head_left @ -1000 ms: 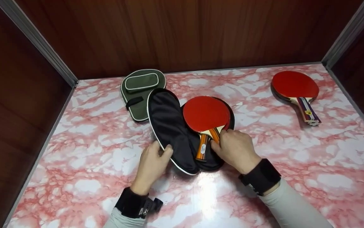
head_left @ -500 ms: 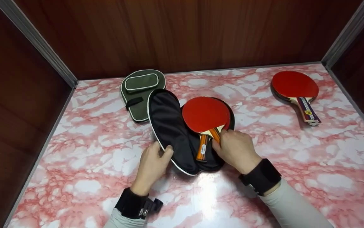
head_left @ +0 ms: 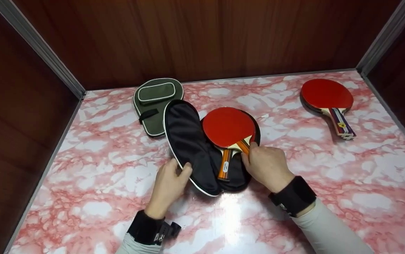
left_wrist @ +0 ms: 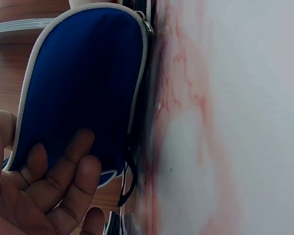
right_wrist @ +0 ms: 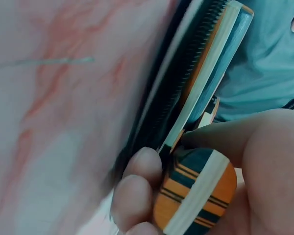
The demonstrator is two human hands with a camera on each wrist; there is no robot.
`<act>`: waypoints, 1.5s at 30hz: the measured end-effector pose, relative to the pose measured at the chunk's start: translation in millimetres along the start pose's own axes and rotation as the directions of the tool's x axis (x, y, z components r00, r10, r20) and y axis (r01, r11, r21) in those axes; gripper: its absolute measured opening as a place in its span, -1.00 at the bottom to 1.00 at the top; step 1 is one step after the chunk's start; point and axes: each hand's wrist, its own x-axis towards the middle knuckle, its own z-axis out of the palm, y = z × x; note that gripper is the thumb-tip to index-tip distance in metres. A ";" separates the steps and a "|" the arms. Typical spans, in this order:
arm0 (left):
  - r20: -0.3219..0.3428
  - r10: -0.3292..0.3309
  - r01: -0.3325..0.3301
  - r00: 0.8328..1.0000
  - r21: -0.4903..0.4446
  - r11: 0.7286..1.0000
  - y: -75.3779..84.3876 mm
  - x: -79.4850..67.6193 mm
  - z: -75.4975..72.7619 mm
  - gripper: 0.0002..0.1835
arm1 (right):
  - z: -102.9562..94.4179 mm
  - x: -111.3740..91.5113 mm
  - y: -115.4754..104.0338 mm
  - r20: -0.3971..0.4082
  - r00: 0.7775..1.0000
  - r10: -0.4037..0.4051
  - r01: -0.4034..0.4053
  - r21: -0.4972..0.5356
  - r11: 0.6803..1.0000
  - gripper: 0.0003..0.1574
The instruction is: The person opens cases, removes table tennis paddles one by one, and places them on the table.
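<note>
An unzipped paddle case point(head_left: 188, 137) lies spread, its black lining showing; its outside is blue in the left wrist view. My left hand point(head_left: 172, 180) pinches the white-piped edge of the raised flap, thumb on the lining and fingers against the blue side point(left_wrist: 88, 73). Two red table tennis paddles point(head_left: 228, 127) overlap in the other half of the case. My right hand point(head_left: 267, 164) grips the orange-and-black striped handle point(right_wrist: 196, 193) of one, slanting to the right. The other paddle's handle point(head_left: 225, 165) points toward me with a white label on it.
A green paddle case point(head_left: 158, 100) with white piping lies behind the flap, partly covered by it. More red paddles, stacked point(head_left: 327, 95), lie at the back right. Dark wood panels point(head_left: 206, 38) wall the marbled tabletop point(head_left: 100, 208) at the back and sides.
My right hand has shifted slightly to the right, and the handle in it has swung that way, uncovering more of its pale neck. My left hand stays on the flap.
</note>
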 end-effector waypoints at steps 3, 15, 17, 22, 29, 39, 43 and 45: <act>-0.001 -0.002 0.002 1.000 -0.002 1.000 -0.5 -0.1 -0.2 -0.84 | 0.1 -0.8 1.5 -0.006 1.000 0.000 0.000 0.003 1.000 -0.60; 0.001 -0.009 0.009 1.000 -0.013 1.000 -1.3 -1.0 -0.7 -0.82 | -2.0 3.1 5.8 -0.013 1.000 0.011 -0.010 0.034 0.999 -0.56; 0.002 -0.009 0.009 1.000 -0.016 1.000 -0.9 -1.1 -0.7 -0.80 | -4.0 4.3 7.3 -0.010 1.000 0.017 -0.016 0.042 0.999 -0.56; -0.005 -0.004 0.004 1.000 -0.009 1.000 -0.4 -0.9 -0.2 -0.81 | -10.9 5.7 8.4 -0.001 1.000 0.018 -0.018 0.055 0.998 -0.56; -0.006 0.001 -0.001 1.000 -0.010 1.000 -0.2 -0.1 0.2 -0.82 | -19.3 4.9 5.8 -0.042 0.999 -0.003 0.006 0.079 0.997 -0.54; -0.004 0.001 -0.001 1.000 -0.003 1.000 -0.9 -0.3 -0.1 -0.84 | -23.1 7.7 13.4 -0.047 0.998 0.036 -0.031 0.108 0.994 -0.56; -0.006 -0.004 0.004 1.000 -0.003 1.000 -1.2 -0.8 0.1 -0.85 | -23.4 8.5 20.0 -0.034 0.998 0.059 -0.055 0.110 0.992 -0.55; -0.006 -0.010 0.010 1.000 -0.003 1.000 -1.4 -1.2 0.2 -0.84 | -23.2 8.9 22.8 -0.025 0.997 0.074 -0.071 0.109 0.992 -0.55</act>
